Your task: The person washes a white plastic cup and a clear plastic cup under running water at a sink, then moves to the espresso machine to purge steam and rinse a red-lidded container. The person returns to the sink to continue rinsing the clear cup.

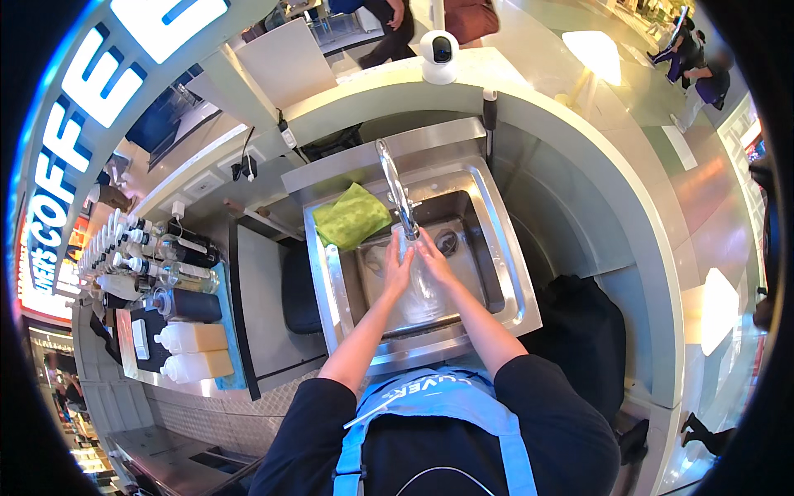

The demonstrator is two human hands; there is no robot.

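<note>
My left hand [399, 269] and my right hand [432, 258] are close together over the sink, just below the spout of the chrome faucet [394, 178]. The fingers of both stretch toward the spout, a narrow gap between them. Something clear shows in that gap; I cannot make out whether it is water or part of a vessel. Lower down, between my wrists, a clear container [423, 304] is in the basin of the steel sink [503, 248]. A folded green cloth [351, 217] lies over the sink's left rim.
Left of the sink, a counter [273, 306] holds several pump bottles [132, 248] and two jugs of pale liquid [194, 351]. A curved partition [612, 165] wraps the far and right sides, with a white camera [439, 56] on top. People stand beyond it.
</note>
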